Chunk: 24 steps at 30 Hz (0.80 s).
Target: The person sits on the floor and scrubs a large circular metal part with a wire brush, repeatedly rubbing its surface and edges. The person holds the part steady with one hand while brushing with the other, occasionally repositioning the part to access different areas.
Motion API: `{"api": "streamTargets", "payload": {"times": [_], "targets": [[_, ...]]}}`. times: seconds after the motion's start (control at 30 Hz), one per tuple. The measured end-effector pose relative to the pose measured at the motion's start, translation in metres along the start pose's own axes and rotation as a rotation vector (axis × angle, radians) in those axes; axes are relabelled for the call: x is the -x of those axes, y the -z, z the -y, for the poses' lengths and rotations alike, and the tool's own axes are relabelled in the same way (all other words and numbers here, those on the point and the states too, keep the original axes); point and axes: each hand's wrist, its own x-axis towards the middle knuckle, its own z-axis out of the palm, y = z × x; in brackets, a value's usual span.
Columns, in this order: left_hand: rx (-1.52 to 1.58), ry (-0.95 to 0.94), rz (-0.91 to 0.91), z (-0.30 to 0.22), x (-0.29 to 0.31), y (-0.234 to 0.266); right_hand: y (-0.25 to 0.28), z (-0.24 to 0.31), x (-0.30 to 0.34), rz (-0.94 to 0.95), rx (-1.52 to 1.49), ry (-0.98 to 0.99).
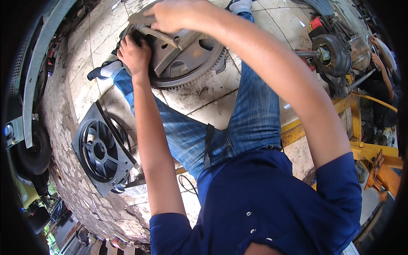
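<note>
A heavy toothed flywheel (187, 59) is kept on the tiled floor (212, 106), between the feet. Its rim is gripped by the left hand (135, 53), while a grey metal plate (158, 37) on top is grasped by the right hand (172, 15). The plate is judged not yet seated or removed; the work seems halfway.

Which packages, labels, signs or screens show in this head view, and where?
None that can be made out: no package, label, sign or screen.
Nearest candidate: a small red patch on the machine at upper right; too small to tell what it is.
Both hands, left hand and right hand, rest on a bare metal toothed flywheel.
</note>
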Motion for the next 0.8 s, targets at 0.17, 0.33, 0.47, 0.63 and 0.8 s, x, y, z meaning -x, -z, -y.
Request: {"api": "streamTargets", "payload": {"times": [0.17, 0.33, 0.47, 0.63, 0.8], "targets": [[0.018, -0.011, -0.036, -0.007, -0.002, 0.000, -0.004, -0.020, 0.024, -0.210, 0.006, -0.125], [0.021, 0.019, -0.012, -0.004, 0.002, 0.004, 0.004, -0.010, 0.038, -0.253, -0.113, -0.075], [0.007, 0.027, 0.019, -0.011, -0.002, 0.005, 0.005, -0.027, 0.034, -0.216, -0.102, -0.147], [0.015, 0.046, 0.013, -0.006, -0.001, 0.002, 0.001, 0.011, 0.042, -0.205, -0.025, -0.118], [-0.012, 0.061, 0.057, -0.021, -0.001, 0.008, -0.006, 0.016, 0.041, -0.147, 0.037, -0.114]]}}
